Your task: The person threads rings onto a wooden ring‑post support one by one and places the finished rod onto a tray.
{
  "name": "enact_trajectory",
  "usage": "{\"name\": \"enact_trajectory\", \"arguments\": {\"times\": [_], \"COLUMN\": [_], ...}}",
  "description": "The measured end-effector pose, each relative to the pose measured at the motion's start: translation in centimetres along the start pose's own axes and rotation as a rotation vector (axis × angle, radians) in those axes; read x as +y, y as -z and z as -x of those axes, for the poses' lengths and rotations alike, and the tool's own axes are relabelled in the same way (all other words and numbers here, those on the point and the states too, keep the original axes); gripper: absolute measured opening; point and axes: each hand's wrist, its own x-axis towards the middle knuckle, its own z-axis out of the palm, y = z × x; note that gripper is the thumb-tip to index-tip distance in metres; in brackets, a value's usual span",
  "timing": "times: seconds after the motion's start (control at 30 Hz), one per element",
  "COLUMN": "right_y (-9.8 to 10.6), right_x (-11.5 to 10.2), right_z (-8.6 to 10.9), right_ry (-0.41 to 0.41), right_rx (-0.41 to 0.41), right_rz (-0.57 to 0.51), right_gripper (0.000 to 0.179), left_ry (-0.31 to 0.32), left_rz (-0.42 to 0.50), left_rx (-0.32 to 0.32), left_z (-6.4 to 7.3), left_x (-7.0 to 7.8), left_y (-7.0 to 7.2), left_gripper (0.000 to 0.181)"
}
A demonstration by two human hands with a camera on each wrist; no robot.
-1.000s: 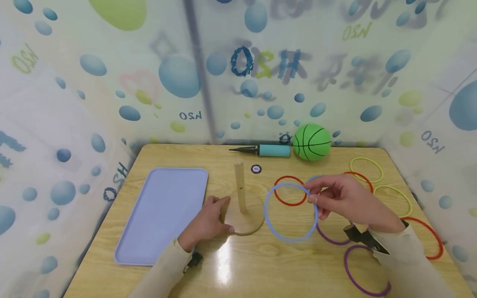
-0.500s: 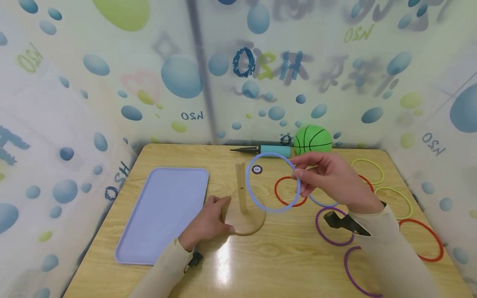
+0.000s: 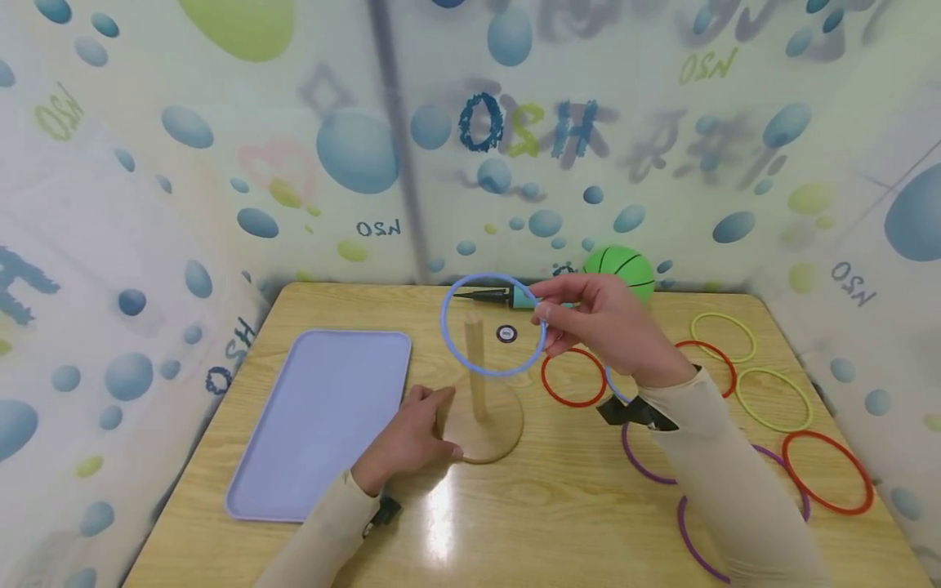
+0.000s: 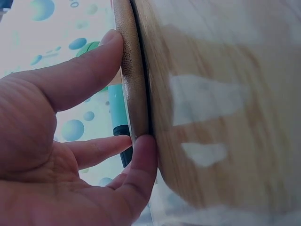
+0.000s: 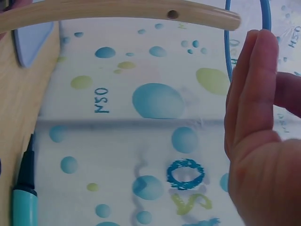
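Note:
A light blue ring [image 3: 443, 327] is in my right hand [image 3: 606, 327], pinched between thumb and fingers at its right side. It is held up at the top of a wooden peg [image 3: 479, 400], which shows through the hoop in the head view. From the right wrist, the peg's tip [image 5: 233, 20] overlaps the near strand of the ring [image 5: 266, 14]. The peg stands upright on a round wooden base [image 3: 500, 433]. My left hand [image 3: 412, 437] grips the base's left edge. The left wrist view shows the thumb and fingers against the rim [image 4: 134, 80].
A lilac tray [image 3: 331, 416] lies left. Behind are a dark-rimmed round token [image 3: 506, 333], a teal hand pump [image 3: 522, 297] and a green ball [image 3: 625, 265]. Red [image 3: 871, 482], yellow [image 3: 809, 400], purple [image 3: 684, 523] and blue rings lie right, some beneath the right arm.
My right hand has carried the blue ring leftward and upward, from right of the stand to the peg's top. The left hand has stayed on the base.

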Motion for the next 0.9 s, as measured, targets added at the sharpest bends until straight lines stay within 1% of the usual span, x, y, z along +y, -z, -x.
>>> {"name": "enact_trajectory", "arguments": {"times": [0.1,0.2,0.4,0.57,0.67,0.77,0.9], "right_y": [-0.1,-0.2,-0.5,-0.5,-0.4,-0.4,-0.5], "right_x": [1.2,2.4,4.8,7.2,8.7,10.4,12.5], "right_z": [-0.8,-1.4,-1.9,-2.2,-2.2,-2.0,-1.7], "right_ry": [-0.023,-0.052,-0.093,-0.143,-0.169,-0.194,-0.244], "right_rx": [-0.02,-0.028,-0.027,-0.019,-0.022,-0.035,-0.066], "right_rz": [-0.073,-0.097,-0.077,-0.075,-0.054,-0.024,-0.026], "right_gripper": [0.032,0.032,0.033,0.035,0.037,0.036,0.041], "left_ry": [-0.004,-0.012,-0.028,-0.033,-0.035,-0.039,-0.042], "left_rz": [-0.003,-0.008,-0.019,-0.01,-0.007,-0.007,-0.009], "left_rx": [0.0,0.0,0.016,0.03,0.03,0.033,0.039], "left_z": [-0.1,-0.1,-0.1,-0.2,-0.3,-0.3,-0.4], "left_x": [-0.1,-0.1,-0.2,-0.3,-0.3,-0.3,-0.4], "left_y": [-0.1,-0.1,-0.1,-0.2,-0.3,-0.3,-0.3], "left_gripper": [0.1,0.1,0.101,0.101,0.102,0.101,0.099]}}
